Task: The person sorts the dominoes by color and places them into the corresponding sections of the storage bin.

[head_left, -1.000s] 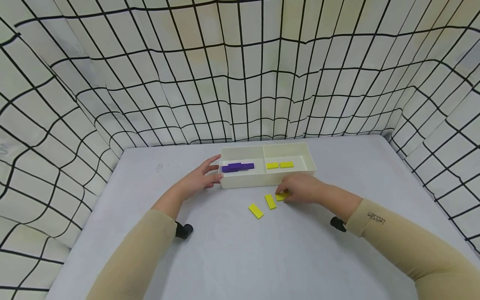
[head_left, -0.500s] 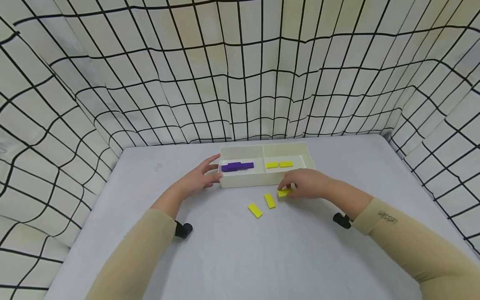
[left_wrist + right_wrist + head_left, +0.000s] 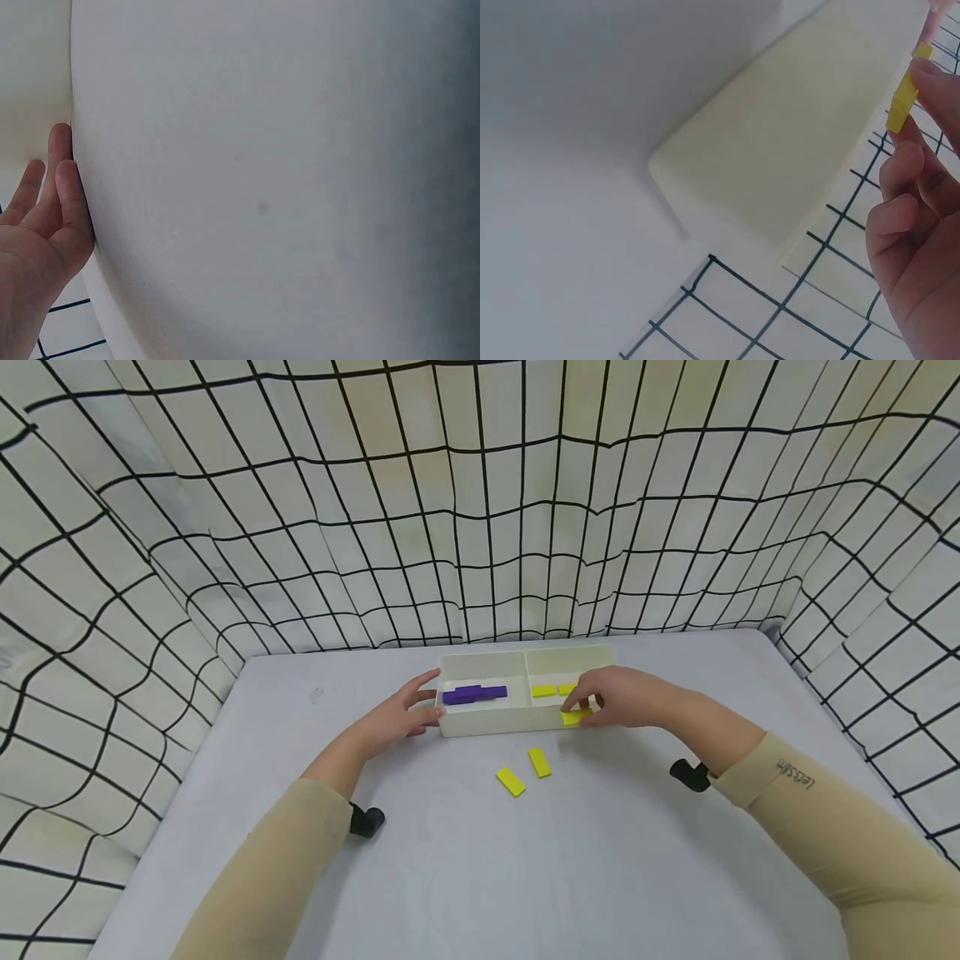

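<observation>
1. Since half a second ago, the right hand [image 3: 626, 696] has lifted a yellow tile [image 3: 573, 718] off the tabletop [image 3: 450, 877] to the box [image 3: 491, 721]; the left hand [image 3: 397, 718] has stayed put.
2. Gridded walls [image 3: 502, 539] stand behind the tabletop and at both sides.
3. Near the tabletop's far edge sits the white box, divided into two compartments.
4. Fingers spread wide, the left hand touches the box's left end.
5. Narrowed to a pinch, the right hand holds the yellow tile at the right half of the box's front wall; whether it touches the wall is hard to tell.
6. Purple tiles [image 3: 476, 694] lie overlapping in the left compartment.
7. Two boxed yellow tiles [image 3: 543, 691] lie in the right compartment, one partly behind the right hand.
8. Two loose yellow tiles [image 3: 511, 782] lie slantwise before the box, near each other but apart.
</observation>
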`<state>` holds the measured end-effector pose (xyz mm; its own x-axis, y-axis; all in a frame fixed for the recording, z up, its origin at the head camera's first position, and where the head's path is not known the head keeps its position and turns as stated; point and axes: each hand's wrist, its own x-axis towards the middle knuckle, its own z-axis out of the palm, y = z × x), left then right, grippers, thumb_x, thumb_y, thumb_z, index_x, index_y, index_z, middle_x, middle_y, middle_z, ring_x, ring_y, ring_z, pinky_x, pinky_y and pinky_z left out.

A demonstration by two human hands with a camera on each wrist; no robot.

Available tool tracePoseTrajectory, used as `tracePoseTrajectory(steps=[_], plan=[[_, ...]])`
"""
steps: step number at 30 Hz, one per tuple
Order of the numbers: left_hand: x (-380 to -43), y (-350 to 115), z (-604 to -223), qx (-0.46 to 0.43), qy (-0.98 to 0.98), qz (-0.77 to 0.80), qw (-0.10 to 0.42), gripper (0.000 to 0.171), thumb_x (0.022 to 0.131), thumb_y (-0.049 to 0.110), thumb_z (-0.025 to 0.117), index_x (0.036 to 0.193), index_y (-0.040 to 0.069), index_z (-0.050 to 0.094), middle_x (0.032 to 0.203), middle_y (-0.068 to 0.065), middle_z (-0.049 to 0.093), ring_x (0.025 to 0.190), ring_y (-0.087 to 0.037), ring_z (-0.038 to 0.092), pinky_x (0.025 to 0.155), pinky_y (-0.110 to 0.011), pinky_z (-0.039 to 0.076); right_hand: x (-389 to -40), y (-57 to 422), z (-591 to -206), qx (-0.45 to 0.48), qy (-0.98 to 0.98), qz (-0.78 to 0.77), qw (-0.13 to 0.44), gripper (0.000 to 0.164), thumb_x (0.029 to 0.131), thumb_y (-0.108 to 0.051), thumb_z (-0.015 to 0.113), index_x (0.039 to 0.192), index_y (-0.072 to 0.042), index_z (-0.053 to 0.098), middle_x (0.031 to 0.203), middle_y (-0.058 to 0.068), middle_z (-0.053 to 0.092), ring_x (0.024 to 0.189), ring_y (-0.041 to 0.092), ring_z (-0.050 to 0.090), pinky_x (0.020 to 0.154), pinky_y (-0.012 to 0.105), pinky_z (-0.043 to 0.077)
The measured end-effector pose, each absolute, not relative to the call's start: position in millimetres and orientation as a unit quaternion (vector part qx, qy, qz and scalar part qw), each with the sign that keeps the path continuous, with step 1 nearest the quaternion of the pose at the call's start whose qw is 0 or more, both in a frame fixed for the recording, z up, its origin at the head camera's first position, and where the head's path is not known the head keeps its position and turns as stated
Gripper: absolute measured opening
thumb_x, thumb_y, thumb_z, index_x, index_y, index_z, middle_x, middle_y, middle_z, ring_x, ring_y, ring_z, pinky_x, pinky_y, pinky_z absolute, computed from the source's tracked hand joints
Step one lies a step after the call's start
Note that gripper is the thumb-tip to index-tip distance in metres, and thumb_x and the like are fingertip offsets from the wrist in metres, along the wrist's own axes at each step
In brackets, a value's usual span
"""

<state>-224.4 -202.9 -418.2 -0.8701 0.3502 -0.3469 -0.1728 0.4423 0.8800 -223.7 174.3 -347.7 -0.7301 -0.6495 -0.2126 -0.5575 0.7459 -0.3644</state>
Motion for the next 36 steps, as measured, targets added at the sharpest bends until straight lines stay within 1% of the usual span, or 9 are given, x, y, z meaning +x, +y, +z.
tracePoseTrajectory(steps=[7,14,25,31,36], plan=[[-224,-203,-417,0.053,0.812,0.525,0.25,0.079,0.096,0.037,0.065,0.156,0.046,0.013,0.163,-0.006,0.02,0.128,-0.029,0.054,0.111,-0.047,0.038,-242,175,-335,-0.319,0.922,-0.153,0.159,0.031,0.087,-0.017,0.077,0.118,-0.022,0.074,0.094,-0.005,0.063,0.087,0.02,0.055,0.074,0.031,0.049],[-224,-203,-415,0.055,0.814,0.522,0.25,0.078,0.097,0.038,0.064,0.156,0.046,0.013,0.163,-0.007,0.021,0.127,-0.028,0.055,0.11,-0.047,0.038,-265,167,-335,-0.305,0.925,-0.158,0.16,0.03,0.09,-0.02,0.075,0.12,-0.024,0.073,0.098,-0.004,0.064,0.091,0.021,0.056,0.076,0.032,0.05],[-224,-204,-416,0.057,0.815,0.521,0.246,0.077,0.098,0.035,0.063,0.156,0.046,0.014,0.161,-0.007,0.023,0.126,-0.027,0.056,0.109,-0.046,0.04,-295,147,-361,-0.278,0.938,-0.113,0.175,0.032,0.091,-0.027,0.074,0.122,-0.027,0.072,0.103,-0.002,0.064,0.094,0.02,0.055,0.082,0.035,0.048],[-223,-205,-416,0.061,0.815,0.522,0.243,0.077,0.098,0.034,0.063,0.156,0.046,0.014,0.161,-0.007,0.024,0.124,-0.026,0.057,0.109,-0.046,0.04,-302,137,-369,-0.266,0.94,-0.105,0.186,0.031,0.092,-0.024,0.073,0.122,-0.024,0.072,0.104,0.001,0.064,0.098,0.022,0.053,0.087,0.037,0.047],[-223,-205,-415,0.062,0.816,0.52,0.245,0.076,0.098,0.035,0.063,0.155,0.047,0.014,0.161,-0.006,0.024,0.125,-0.026,0.057,0.109,-0.047,0.04,-307,130,-379,-0.262,0.939,-0.106,0.195,0.028,0.093,-0.022,0.072,0.12,-0.021,0.072,0.102,0.002,0.063,0.096,0.021,0.053,0.085,0.036,0.047]])
